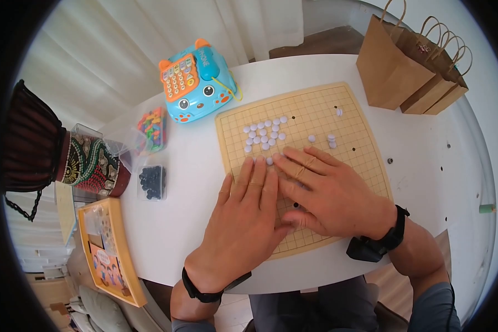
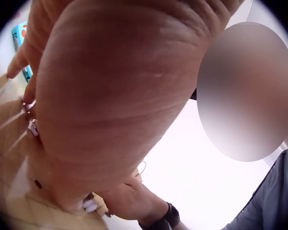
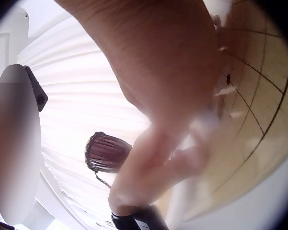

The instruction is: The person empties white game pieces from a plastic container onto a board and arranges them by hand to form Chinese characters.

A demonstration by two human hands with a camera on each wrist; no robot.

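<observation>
Head view: left hand [image 1: 232,235] and right hand [image 1: 337,191], fingers extended, no grip visible, over small round whitish pieces [image 1: 274,135] on a square tan gridded board [image 1: 369,171]; pieces probably light, hard, slippery, best pinched by opposite rims.

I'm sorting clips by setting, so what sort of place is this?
Probably a playroom or a home, though I can't be sure: a toy phone and a game board share a white table, with pale curtains behind.

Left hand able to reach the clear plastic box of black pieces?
Likely yes: only tan gridded board and white tabletop show between the left hand and that clear plastic box.
</observation>
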